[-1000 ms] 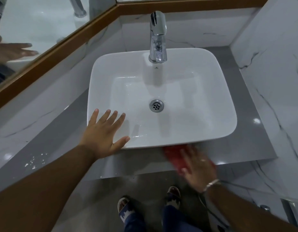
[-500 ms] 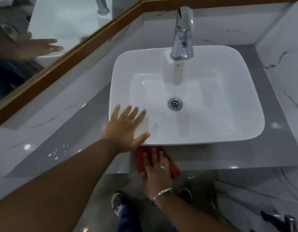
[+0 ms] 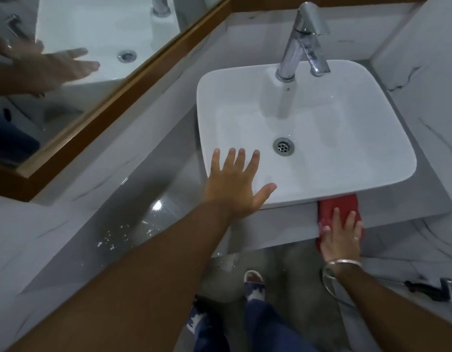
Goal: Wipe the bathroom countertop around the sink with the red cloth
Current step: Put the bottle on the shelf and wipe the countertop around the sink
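Note:
A white rectangular sink (image 3: 387, 138) stands on a grey countertop (image 3: 148, 204). My left hand (image 3: 235, 184) rests flat, fingers spread, on the sink's front left rim. The red cloth (image 3: 334, 207) lies on the narrow counter strip in front of the sink, right of centre, partly tucked under the sink's front edge. On top of it my right hand (image 3: 341, 237) presses down with flat fingers, a bracelet at the wrist. The hand hides the cloth's near part.
A chrome tap (image 3: 301, 41) rises at the sink's back. The drain (image 3: 283, 146) sits mid-basin. A wood-framed mirror (image 3: 113, 97) runs along the left wall. Water droplets (image 3: 113, 237) speckle the counter's left part. Marble wall (image 3: 433, 102) closes the right. A spray hose (image 3: 433, 290) hangs low right.
My right hand slid the red cloth left along the front strip, then back to the right. My left hand stayed on the sink rim. The camera view shifted.

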